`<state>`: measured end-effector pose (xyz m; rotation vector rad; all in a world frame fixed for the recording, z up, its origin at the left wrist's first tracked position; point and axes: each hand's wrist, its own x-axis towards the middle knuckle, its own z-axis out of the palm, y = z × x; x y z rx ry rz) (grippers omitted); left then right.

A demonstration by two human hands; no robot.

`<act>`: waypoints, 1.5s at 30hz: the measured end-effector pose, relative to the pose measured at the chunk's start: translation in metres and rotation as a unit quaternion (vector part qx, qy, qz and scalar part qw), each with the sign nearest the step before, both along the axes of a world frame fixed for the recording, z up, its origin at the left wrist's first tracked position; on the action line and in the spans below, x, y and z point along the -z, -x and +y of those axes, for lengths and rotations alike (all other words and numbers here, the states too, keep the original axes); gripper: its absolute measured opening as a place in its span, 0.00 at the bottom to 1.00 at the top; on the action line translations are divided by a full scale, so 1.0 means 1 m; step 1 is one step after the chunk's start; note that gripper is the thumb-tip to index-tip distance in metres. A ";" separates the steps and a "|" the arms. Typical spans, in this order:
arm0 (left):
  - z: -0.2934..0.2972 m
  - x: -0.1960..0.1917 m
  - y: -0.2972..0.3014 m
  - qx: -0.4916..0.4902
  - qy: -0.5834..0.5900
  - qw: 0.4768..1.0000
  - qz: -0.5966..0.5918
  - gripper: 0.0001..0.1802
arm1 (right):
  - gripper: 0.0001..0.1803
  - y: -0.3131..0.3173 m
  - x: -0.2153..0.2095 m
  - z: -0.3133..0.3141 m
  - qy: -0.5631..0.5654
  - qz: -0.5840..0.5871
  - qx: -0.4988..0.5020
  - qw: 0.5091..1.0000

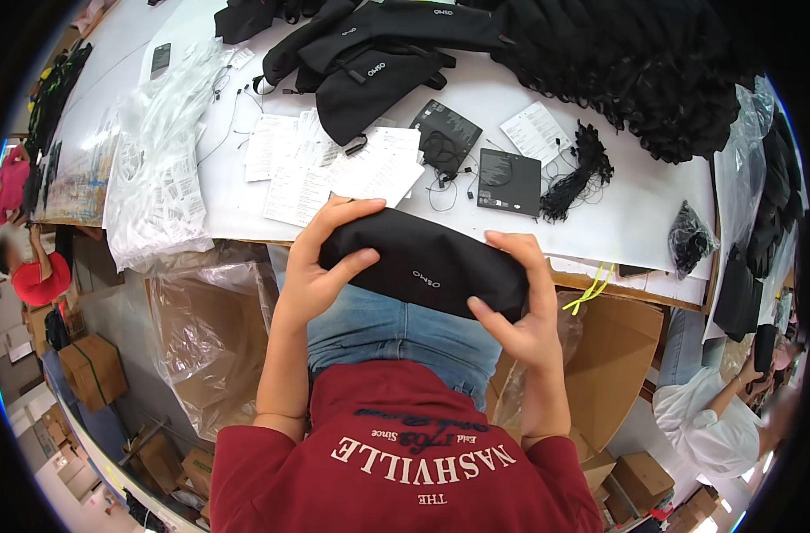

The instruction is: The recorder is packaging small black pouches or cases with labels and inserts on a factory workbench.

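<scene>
A black fabric pouch (422,262) with small pale lettering is held up between my hands, in front of the table's near edge. My left hand (327,258) grips its left end, thumb on the face toward me and fingers over the upper edge. At the other end my right hand (525,293) pinches it the same way, thumb low and fingers along the side. Just beyond the pouch lie overlapping white printed sheets (289,169) and black square tags (510,180) with thin cords.
More black pouches (369,93) lie across the table, with a big black heap (618,62) at the far right. Clear plastic bags (160,160) cover the left. A bundle of black cords (578,173) sits right. Cardboard boxes (94,371) and other people are around.
</scene>
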<state>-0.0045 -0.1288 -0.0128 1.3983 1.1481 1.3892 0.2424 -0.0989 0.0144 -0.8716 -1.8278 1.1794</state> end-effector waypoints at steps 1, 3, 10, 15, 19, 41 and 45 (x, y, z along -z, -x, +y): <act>0.001 0.002 0.002 0.016 -0.026 0.998 0.057 0.25 | 0.30 0.001 0.007 -0.002 -0.023 -0.001 0.044 0.999; 0.001 0.007 0.001 0.003 -0.029 0.999 0.030 0.20 | 0.23 0.001 0.009 0.002 -0.092 -0.020 0.094 0.991; 0.004 0.004 -0.002 -0.007 -0.053 0.999 0.006 0.19 | 0.12 -0.019 -0.013 0.017 -0.061 -0.051 0.028 0.996; 0.007 0.012 0.010 0.027 0.000 0.999 0.036 0.29 | 0.17 -0.028 -0.023 0.024 0.134 -0.108 -0.010 0.985; 0.006 0.009 0.010 0.011 0.050 0.998 -0.040 0.31 | 0.17 -0.061 -0.056 0.057 0.086 -0.086 0.124 0.985; 0.014 0.014 -0.021 0.176 0.275 0.936 -0.128 0.13 | 0.25 -0.287 -0.130 0.300 -0.206 0.045 0.638 0.741; 0.004 0.022 -0.025 0.172 0.281 0.926 -0.183 0.13 | 0.22 -0.278 -0.129 0.349 0.038 -0.006 0.508 0.860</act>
